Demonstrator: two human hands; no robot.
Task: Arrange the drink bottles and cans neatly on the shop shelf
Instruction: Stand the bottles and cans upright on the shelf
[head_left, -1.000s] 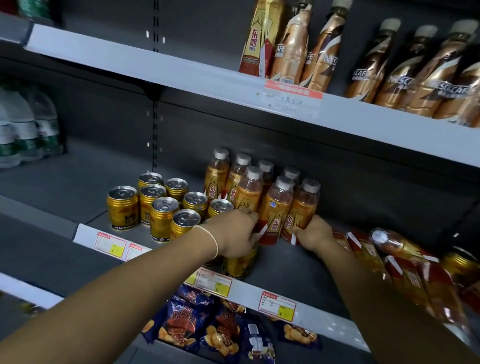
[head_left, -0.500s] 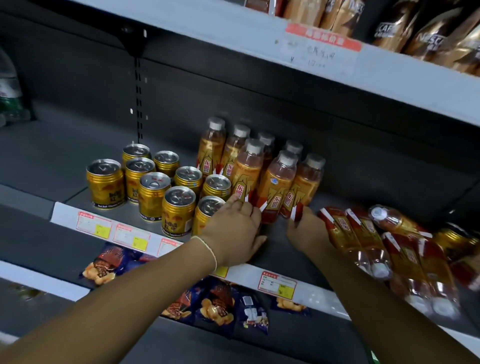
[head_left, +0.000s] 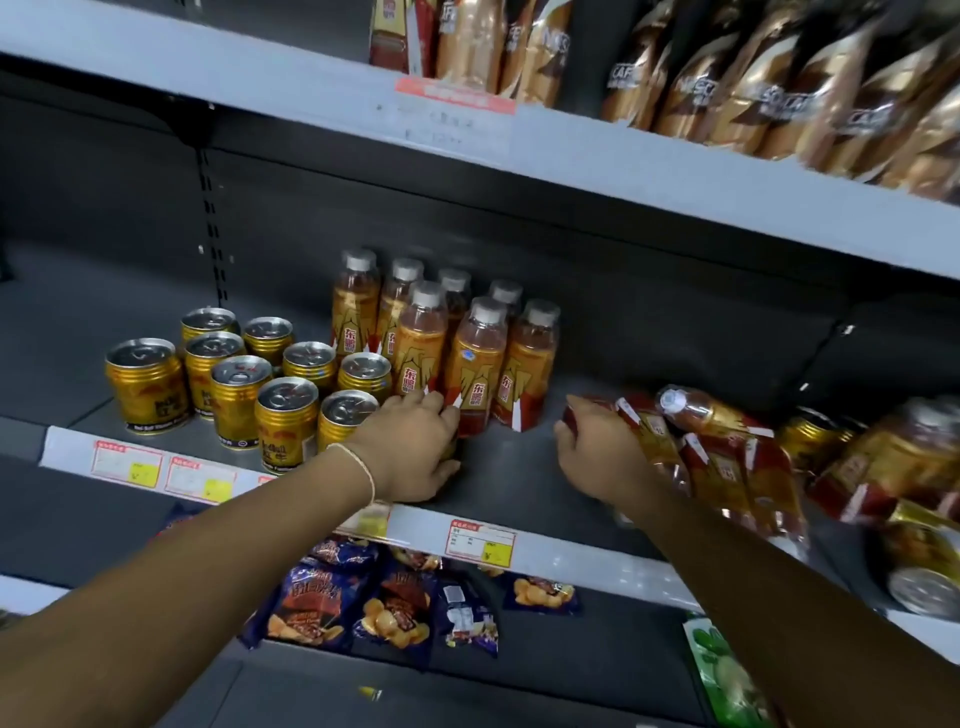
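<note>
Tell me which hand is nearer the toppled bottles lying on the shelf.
Right. The right hand touches the toppled bottles; the left hand sits apart, by the upright bottles.

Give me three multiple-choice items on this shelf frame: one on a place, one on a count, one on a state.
1. Where do the gold cans stand relative to the upright bottles?
A. To their left
B. To their right
C. On the shelf above

2. How many upright bottles show?
A. Three
B. Seven
C. Twelve

3. How are the bottles by the right hand?
A. Upright in rows
B. Lying on their sides
C. Hanging from hooks

Answers: 1 A, the cans cluster left of the bottles; 2 B, seven grey caps are countable; 3 B, the fallen bottles lie flat on the middle shelf.
</note>
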